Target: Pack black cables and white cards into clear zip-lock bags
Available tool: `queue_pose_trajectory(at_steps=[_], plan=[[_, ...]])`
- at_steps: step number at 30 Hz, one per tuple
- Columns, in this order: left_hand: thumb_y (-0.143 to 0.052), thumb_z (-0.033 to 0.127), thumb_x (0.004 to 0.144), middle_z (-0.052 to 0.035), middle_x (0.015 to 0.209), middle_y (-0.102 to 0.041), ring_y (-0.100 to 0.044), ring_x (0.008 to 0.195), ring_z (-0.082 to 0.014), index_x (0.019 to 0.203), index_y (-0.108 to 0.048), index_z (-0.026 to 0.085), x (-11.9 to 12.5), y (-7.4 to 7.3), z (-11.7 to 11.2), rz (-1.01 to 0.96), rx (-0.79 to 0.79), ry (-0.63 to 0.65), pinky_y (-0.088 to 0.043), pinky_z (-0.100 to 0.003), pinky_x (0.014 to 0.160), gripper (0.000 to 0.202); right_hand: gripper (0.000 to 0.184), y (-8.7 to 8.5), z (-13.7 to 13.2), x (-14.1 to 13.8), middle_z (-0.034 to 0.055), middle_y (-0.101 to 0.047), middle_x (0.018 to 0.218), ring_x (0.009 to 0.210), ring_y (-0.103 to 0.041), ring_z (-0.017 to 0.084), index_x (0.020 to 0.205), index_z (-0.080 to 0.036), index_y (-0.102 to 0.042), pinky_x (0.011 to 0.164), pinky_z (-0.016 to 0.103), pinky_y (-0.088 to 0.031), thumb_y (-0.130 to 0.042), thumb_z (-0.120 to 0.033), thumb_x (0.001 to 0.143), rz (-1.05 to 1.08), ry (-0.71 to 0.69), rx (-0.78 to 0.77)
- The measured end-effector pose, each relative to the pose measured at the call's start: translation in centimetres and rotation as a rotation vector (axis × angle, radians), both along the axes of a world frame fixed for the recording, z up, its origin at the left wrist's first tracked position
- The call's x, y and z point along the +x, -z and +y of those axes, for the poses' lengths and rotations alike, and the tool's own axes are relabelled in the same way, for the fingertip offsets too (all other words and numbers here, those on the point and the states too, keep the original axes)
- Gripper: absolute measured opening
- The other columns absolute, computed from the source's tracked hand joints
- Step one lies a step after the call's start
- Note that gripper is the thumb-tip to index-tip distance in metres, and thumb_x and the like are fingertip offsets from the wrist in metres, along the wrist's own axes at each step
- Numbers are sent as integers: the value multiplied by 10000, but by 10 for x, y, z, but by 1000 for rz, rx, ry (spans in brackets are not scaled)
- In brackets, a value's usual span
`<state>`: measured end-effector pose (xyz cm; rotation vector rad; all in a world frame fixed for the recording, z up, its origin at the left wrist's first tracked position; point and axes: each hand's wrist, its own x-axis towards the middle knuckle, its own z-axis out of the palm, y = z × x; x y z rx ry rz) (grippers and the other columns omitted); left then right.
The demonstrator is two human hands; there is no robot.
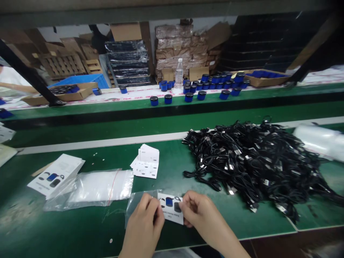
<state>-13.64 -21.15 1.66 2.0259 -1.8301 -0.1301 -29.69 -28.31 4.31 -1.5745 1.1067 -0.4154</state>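
In my right hand (pixel 197 209) is the right end of a small printed card (pixel 171 212), pinched between thumb and fingers. The card shows pictures of a blue round device and black parts. My left hand (pixel 147 218) is closed on a clear plastic bag (pixel 135 200), whose edge meets the card's left end. How far the card sits inside the bag cannot be made out. Just beyond my hands lies a fanned pile of white leaflets (pixel 146 163). To the left, a stack of clear zip bags (pixel 96 188) lies beside more printed cards (pixel 57 175).
A large heap of black USB cables (pixel 242 157) covers the right side of the green bench. Blue round devices (pixel 201 95) and a plastic bottle (pixel 179 73) stand on the raised shelf. A white plastic roll (pixel 317 139) lies far right. Someone stands in the background (pixel 102 50).
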Motion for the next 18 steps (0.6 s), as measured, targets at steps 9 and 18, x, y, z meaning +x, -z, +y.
queue_pose_trajectory(at_steps=[9,18], plan=[[-369,237,895,26,767,-475,-564,629,-105,760,-439,226,-3,-1,2,116,-113,38,-415,-204,546,152,251,-1,4,9,-32,-523,536,516,-469,113,666,-187,-526,508,219,-337,-467,-350,848,-42,35,-58],[-379,215,890,39,779,-460,-519,634,-75,759,-452,225,-3,-9,3,359,-203,39,-396,-185,608,151,227,1,7,17,-23,-537,608,582,-502,113,791,-141,-576,585,238,-409,-662,-324,689,-332,25,264]])
